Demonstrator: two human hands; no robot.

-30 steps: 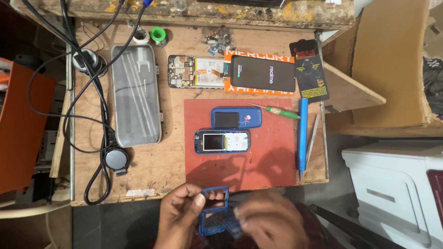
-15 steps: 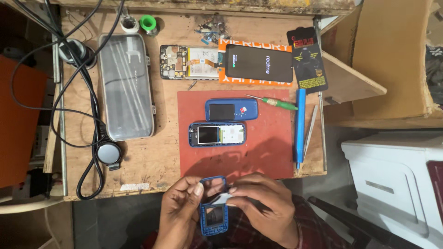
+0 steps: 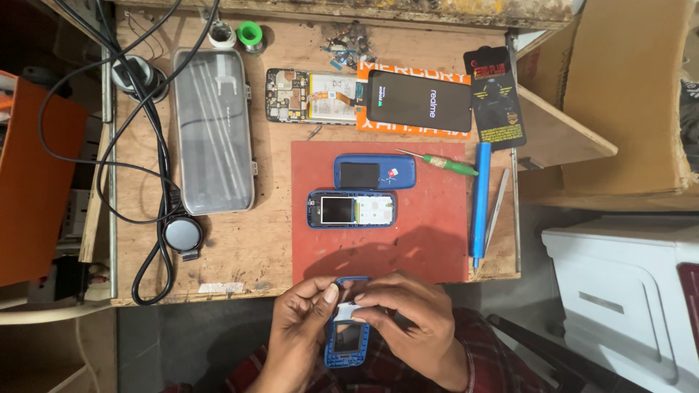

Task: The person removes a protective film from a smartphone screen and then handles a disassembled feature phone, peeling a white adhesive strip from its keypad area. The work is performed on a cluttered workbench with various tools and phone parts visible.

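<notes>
Blue plastic phone frame (image 3: 347, 342) held just off the near bench edge, over the lap. Left hand (image 3: 298, 338) grips its left side; right hand (image 3: 408, 327) pinches a small white piece (image 3: 348, 311) at its top. Risk, as judged: the piece could slip from the fingertips and drop to the floor, since nothing lies beneath. On the red mat (image 3: 437, 240): two blue phone bodies, one (image 3: 352, 209) showing screen and board, one (image 3: 375, 172) beyond it. One green screwdriver (image 3: 440, 161), one blue tool (image 3: 480, 196). Farther: one dark smartphone (image 3: 419, 100), one clear case (image 3: 212, 131).
</notes>
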